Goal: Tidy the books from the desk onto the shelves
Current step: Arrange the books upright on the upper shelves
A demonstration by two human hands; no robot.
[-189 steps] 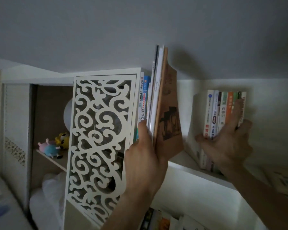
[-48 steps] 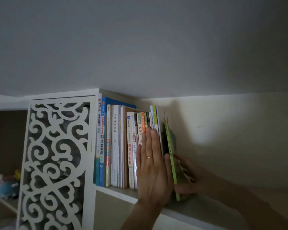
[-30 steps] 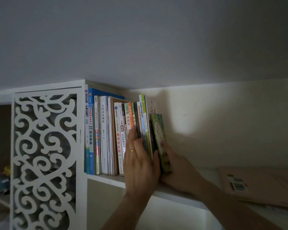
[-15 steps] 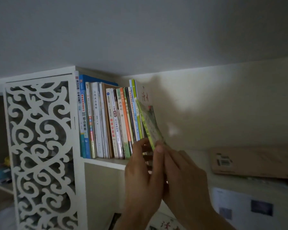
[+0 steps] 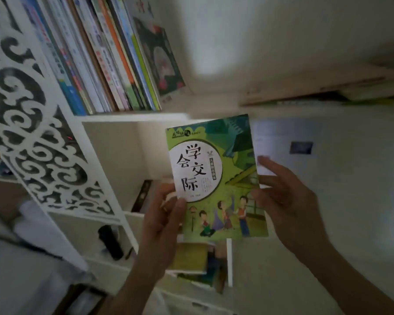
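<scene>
A thin green book with a white circle and cartoon children on its cover is held up in front of the shelves, cover facing me. My left hand pinches its lower left edge, thumb on the cover. My right hand holds its right edge, fingers behind the book. A row of upright books fills the top shelf, with a dark-covered book leaning at its right end.
A white carved lattice panel stands at the left. A brown flat package lies on the top shelf at the right. Lower compartments hold more books and a dark cylinder.
The green book has come off the right end of the top shelf row and now sits lower, cover toward me. Both hands dropped with it, and the view tilted downward.
</scene>
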